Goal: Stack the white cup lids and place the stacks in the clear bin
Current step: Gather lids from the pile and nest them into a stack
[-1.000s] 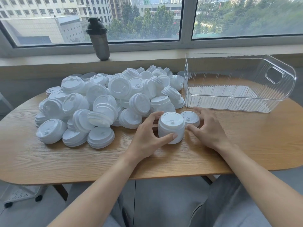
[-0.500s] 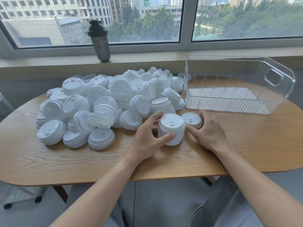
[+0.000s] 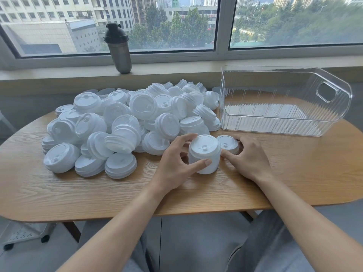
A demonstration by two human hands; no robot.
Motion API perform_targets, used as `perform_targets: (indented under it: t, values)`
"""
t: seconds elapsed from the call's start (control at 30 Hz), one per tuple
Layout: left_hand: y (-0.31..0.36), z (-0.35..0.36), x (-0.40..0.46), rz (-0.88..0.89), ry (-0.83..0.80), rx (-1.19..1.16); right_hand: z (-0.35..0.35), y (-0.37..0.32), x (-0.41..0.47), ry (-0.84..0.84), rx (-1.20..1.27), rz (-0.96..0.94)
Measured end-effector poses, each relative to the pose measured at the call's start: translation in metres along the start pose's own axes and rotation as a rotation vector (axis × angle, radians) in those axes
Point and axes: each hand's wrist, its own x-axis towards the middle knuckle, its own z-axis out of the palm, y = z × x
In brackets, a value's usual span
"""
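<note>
A tall stack of white lids (image 3: 204,152) stands upright on the wooden table (image 3: 294,173), just in front of a big loose pile of white cup lids (image 3: 125,122). My left hand (image 3: 174,163) grips the stack from the left, thumb across its front and fingers curled behind. A single white lid (image 3: 227,144) lies right of the stack, and my right hand (image 3: 247,158) curls round it, fingers behind and thumb touching the stack's side. The clear bin (image 3: 282,126) stands at the back right with nothing in it.
A dark shaker bottle (image 3: 118,49) stands on the window sill behind the pile. The table's front edge runs close to my lap. A white wheeled rack (image 3: 21,234) sits on the floor at the lower left.
Both hands stay in nearly the same place. My right hand has closed in a little around the single lid beside the stack.
</note>
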Motion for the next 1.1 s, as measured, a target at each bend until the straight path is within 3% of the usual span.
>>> perform_targets:
  t: [0.1, 0.2, 0.33, 0.5, 0.93, 1.1]
  values:
    - [0.001, 0.0, 0.001, 0.009, -0.013, -0.004, -0.005, -0.007, -0.004, 0.05, 0.121, -0.031]
    - [0.001, 0.0, 0.002, 0.019, -0.026, -0.003, -0.011, -0.017, -0.014, 0.132, 0.17, -0.242]
    - [0.003, 0.002, 0.001, 0.013, 0.002, -0.024, -0.007, -0.023, -0.027, 0.082, 0.161, -0.428]
    - [0.002, 0.001, 0.001, -0.011, 0.019, -0.025, -0.007, -0.027, -0.029, 0.003, 0.187, -0.438]
    - [0.001, 0.0, 0.002, 0.002, 0.001, 0.033, -0.007, -0.027, -0.029, -0.005, 0.195, -0.431]
    - [0.0, 0.002, 0.001, -0.03, -0.037, 0.039, -0.009, -0.021, -0.024, 0.023, 0.255, -0.283]
